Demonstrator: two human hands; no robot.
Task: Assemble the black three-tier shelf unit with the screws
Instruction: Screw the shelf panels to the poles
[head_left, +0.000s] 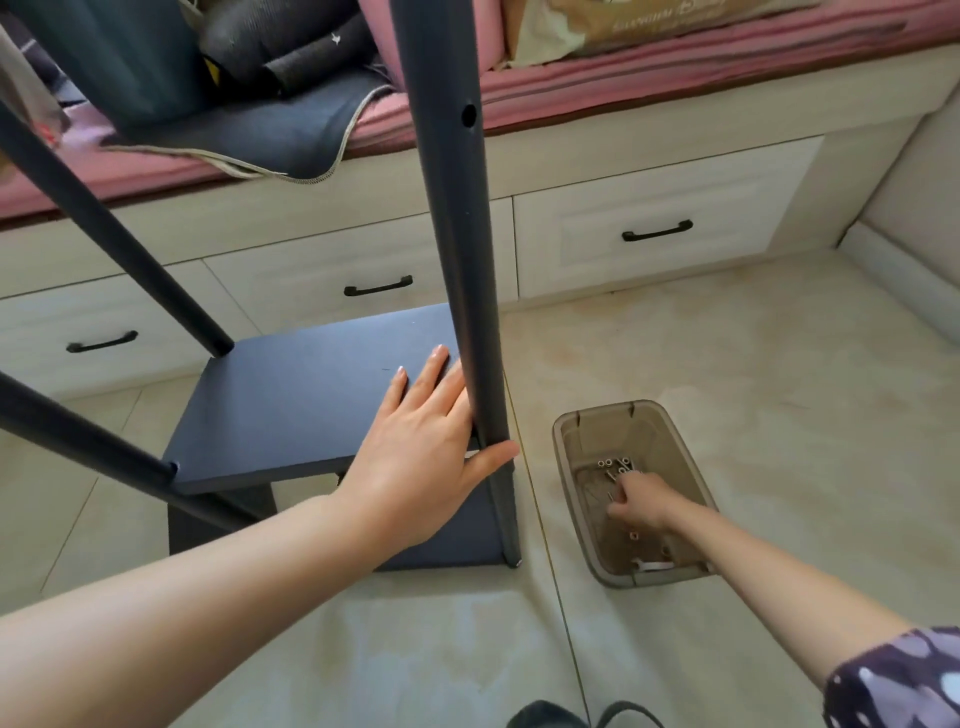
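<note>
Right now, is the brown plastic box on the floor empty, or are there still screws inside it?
Not empty. The brown plastic box holds several silver screws on its bottom, and the right hand reaches among them.

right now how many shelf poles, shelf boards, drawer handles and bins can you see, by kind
black poles: 4
black shelf boards: 2
black drawer handles: 3
clear brown bin with screws: 1
total: 10
</note>
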